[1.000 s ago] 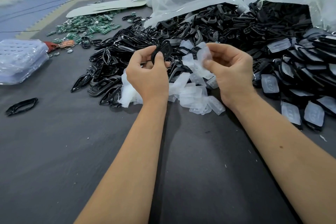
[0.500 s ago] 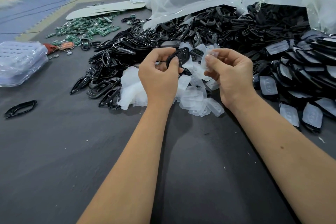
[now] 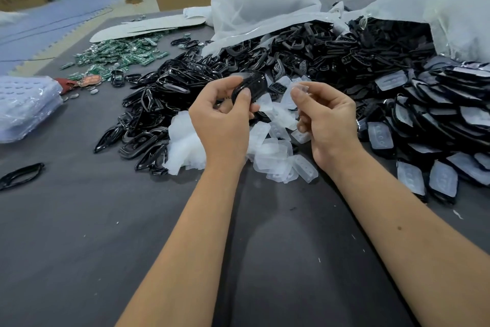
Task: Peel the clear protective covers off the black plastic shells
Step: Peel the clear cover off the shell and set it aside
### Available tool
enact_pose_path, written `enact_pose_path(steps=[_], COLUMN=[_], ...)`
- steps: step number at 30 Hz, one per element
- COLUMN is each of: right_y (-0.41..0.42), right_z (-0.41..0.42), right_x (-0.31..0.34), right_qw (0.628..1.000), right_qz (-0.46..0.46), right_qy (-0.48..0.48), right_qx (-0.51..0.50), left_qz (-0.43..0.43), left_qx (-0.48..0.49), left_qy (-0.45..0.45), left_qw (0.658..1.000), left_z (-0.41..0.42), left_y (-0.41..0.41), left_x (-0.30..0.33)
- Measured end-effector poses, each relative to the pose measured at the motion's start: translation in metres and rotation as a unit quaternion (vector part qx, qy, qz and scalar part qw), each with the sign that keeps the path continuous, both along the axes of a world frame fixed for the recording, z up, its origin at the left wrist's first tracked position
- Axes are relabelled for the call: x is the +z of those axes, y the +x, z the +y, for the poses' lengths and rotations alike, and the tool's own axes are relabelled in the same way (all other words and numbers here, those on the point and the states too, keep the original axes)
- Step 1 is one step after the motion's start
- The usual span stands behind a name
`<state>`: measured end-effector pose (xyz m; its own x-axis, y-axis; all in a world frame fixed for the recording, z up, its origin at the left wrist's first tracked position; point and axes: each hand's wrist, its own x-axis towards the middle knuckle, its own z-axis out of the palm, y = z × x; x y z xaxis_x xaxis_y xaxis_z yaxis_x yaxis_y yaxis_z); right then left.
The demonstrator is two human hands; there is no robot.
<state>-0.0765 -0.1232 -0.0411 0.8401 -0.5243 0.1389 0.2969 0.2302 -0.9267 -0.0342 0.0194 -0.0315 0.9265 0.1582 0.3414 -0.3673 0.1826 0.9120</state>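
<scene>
Fingertips (image 3: pixel 298 93) of the right hand (image 3: pixel 327 125) pinch a small clear protective cover (image 3: pixel 299 88), fully parted from its shell and held up just right of it. Thumb and curled fingers of the left hand (image 3: pixel 221 125) grip the bare glossy black plastic shell (image 3: pixel 252 85), whose long axis tilts up and to the right, its upper end toward the cover. Directly beneath both hands, touching neither, lies the heap of discarded translucent covers (image 3: pixel 270 149) on the grey table (image 3: pixel 79 247); my judgement is that the right hand need only let go downward. Stripped black frames (image 3: pixel 148 125) lie left of the left hand, so that hand is nearer for setting the shell down. Shells with covers on (image 3: pixel 413 175) lie well right, nearer the right hand. Beyond, a white plastic bag (image 3: pixel 265 8) spills more black parts.
</scene>
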Motion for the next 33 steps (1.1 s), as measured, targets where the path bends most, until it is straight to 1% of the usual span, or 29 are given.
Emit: enact_pose_path(steps=[3, 7, 14, 18, 22, 26, 31, 33], right_y=[0.001, 0.003, 0.006, 0.008, 0.007, 0.007, 0.005, 0.007], right_z=[0.0, -0.003, -0.004, -0.003, -0.002, -0.002, 0.001, 0.001], right_x=[-0.001, -0.003, -0.007, -0.006, -0.006, -0.009, -0.011, -0.011], right_qw=[1.0, 1.0, 0.999, 0.999, 0.999, 0.996, 0.982, 0.977], right_qz=[-0.009, -0.011, -0.002, -0.004, -0.014, -0.015, -0.01, -0.005], right_qy=[-0.007, 0.012, -0.026, -0.015, -0.014, -0.081, -0.186, -0.212], right_qx=[-0.001, -0.006, -0.046, -0.048, -0.025, -0.022, -0.03, -0.033], left_qz=[0.006, 0.017, 0.017, 0.052, 0.092, 0.101, 0.077, 0.077], left_qx=[-0.019, -0.051, -0.085, -0.072, -0.097, -0.095, -0.105, -0.115], left_qy=[0.006, 0.037, 0.076, 0.093, 0.077, 0.066, 0.072, 0.069], left_qw=[1.0, 0.998, 0.993, 0.992, 0.988, 0.988, 0.989, 0.988], left_z=[-0.001, 0.0, -0.003, -0.002, -0.002, -0.003, -0.002, -0.002], left_y=[-0.001, -0.001, -0.002, 0.001, 0.003, 0.005, 0.005, 0.005], left_x=[-0.003, -0.008, -0.009, -0.012, -0.014, -0.015, -0.016, -0.013])
